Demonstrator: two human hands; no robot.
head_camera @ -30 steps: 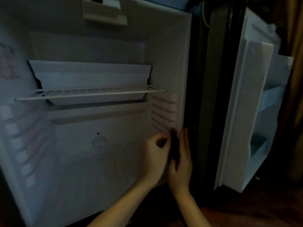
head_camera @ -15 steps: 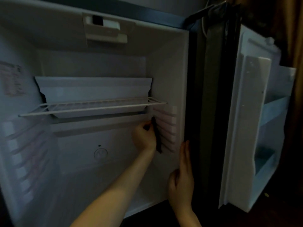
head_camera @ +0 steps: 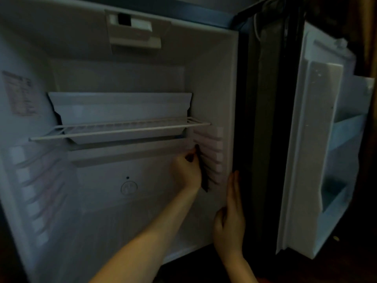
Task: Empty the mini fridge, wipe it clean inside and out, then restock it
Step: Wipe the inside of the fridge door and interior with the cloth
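Vs 1 s ago, L hand [head_camera: 186, 170] has moved up from the front edge to the ribs on the right wall of the open mini fridge [head_camera: 212, 78], just under the wire shelf [head_camera: 122, 129]. Light is dim, so can't tell what the dark strip [head_camera: 203, 172] is. L fingers curl round it. R hand [head_camera: 230, 221] lies flat on the front edge, fingers straight.

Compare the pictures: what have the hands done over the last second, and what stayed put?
The left hand, gripping the dark cloth, slid up and deeper along the right inner wall, from beside the right hand to the ribs under the wire shelf. The right hand stays flat on the front edge; the door stays open.
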